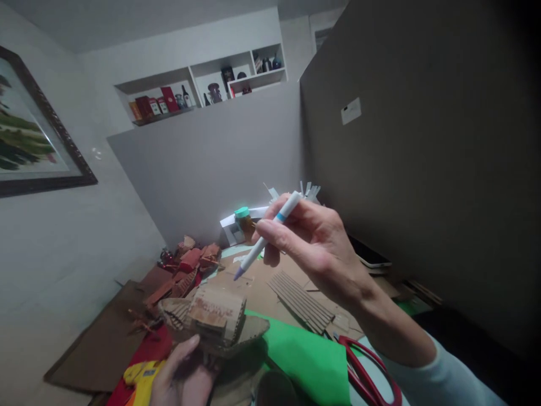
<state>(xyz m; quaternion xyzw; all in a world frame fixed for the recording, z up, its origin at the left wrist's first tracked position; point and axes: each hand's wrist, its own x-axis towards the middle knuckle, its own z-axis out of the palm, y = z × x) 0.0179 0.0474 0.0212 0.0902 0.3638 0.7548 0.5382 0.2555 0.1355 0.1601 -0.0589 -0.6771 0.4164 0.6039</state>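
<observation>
My right hand (pixel 315 242) is raised over the table and grips a white pen (pixel 265 235) with a blue band, its purple tip pointing down-left. My left hand (pixel 183 375) at the bottom edge holds up a small cardboard model (pixel 216 320) made of corrugated pieces. The pen tip hovers a little above and behind the model without touching it. Below them lies a green paper sheet (pixel 306 355) on brown cardboard (pixel 257 287).
Red-handled scissors (pixel 367 369) lie at the bottom right. A corrugated cardboard strip (pixel 301 301), reddish cardboard scraps (pixel 190 265), a glue bottle with a teal cap (pixel 244 221) and white paper strips (pixel 310 192) sit behind. Grey panels (pixel 422 169) wall the table. A phone (pixel 368 255) rests at right.
</observation>
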